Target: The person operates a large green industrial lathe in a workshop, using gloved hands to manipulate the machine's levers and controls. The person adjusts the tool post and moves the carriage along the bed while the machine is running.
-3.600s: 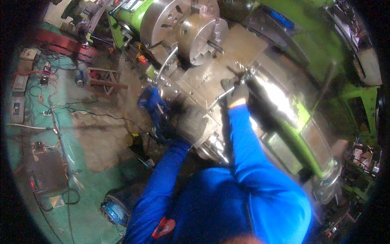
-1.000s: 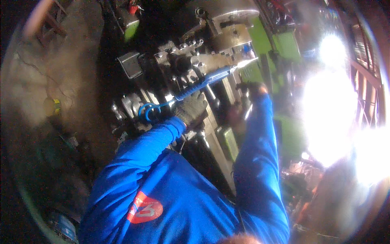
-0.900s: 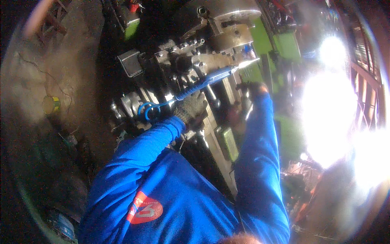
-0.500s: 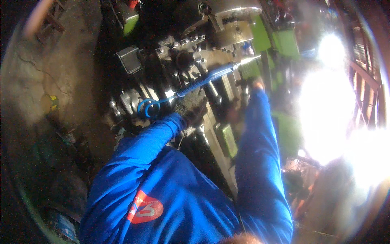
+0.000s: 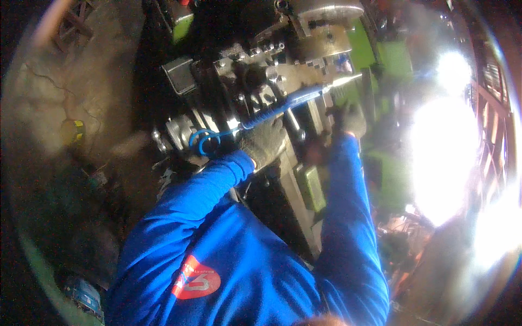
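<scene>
In dark, worn work gloves and blue sleeves, both my hands are over a metal lathe. My left hand rests against the machine's near side, back upward, its fingertips partly hidden. Just beyond those fingers a slim blue tool lies slantwise, with a bright pointed tip toward the right and a curled blue hose at its left end. Whether the left hand grips it I cannot tell. My right hand reaches to dark fittings right of the tool's tip; its fingers are blurred.
Beyond my hands sits a large round chuck. Green machine panels stand at the right, beside strong glare. A dark rectangular tray juts out at the left. On the floor lies a round yellow-marked object.
The whole scene has shifted slightly right in view. My right hand has drawn back a little toward me, showing more of its glove. The left hand stays by the blue tool.
</scene>
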`<state>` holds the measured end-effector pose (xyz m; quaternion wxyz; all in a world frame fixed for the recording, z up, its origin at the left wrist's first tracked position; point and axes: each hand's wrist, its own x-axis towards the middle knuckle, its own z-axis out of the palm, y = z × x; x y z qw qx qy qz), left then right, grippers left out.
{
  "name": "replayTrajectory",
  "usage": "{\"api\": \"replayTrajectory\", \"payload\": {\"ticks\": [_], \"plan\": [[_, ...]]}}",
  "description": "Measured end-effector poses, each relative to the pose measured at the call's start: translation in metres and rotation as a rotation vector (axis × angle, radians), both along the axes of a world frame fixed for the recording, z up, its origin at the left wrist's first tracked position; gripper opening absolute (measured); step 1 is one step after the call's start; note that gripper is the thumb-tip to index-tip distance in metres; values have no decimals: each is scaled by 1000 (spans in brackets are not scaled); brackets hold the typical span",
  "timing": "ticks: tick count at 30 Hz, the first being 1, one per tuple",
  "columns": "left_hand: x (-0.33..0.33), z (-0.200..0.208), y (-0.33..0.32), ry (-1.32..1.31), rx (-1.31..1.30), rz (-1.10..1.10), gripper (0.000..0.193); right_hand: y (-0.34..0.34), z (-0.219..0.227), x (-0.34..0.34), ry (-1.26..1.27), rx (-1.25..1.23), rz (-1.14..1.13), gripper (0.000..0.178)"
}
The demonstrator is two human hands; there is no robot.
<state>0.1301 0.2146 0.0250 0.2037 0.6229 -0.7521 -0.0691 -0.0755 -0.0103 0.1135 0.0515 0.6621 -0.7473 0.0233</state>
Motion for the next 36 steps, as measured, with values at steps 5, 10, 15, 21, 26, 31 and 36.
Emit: {"api": "replayTrajectory", "payload": {"ticks": [5,10,15,21,26,31,36], "plan": [[1,12,3,91,18,118,31,-44,-11,-50,173,-60,310,54],[-15,-20,-5,397,-43,218,22,-52,18,-34,153,49,612,55],[-14,-7,-6,-48,50,70,23,-39,58,-10,428,301,567,51],[-21,5,-2,-46,-76,30,28,-24,66,-64,-827,126,510,42],[-36,8,-4,-243,-333,127,27,90,69,-69,-1529,353,304,24],[-94,42,-9,26,-136,-4,23,144,-66,-86,-1165,71,552,41],[-142,24,2,-296,144,4,21,181,-40,-84,-1198,426,299,66]]}}
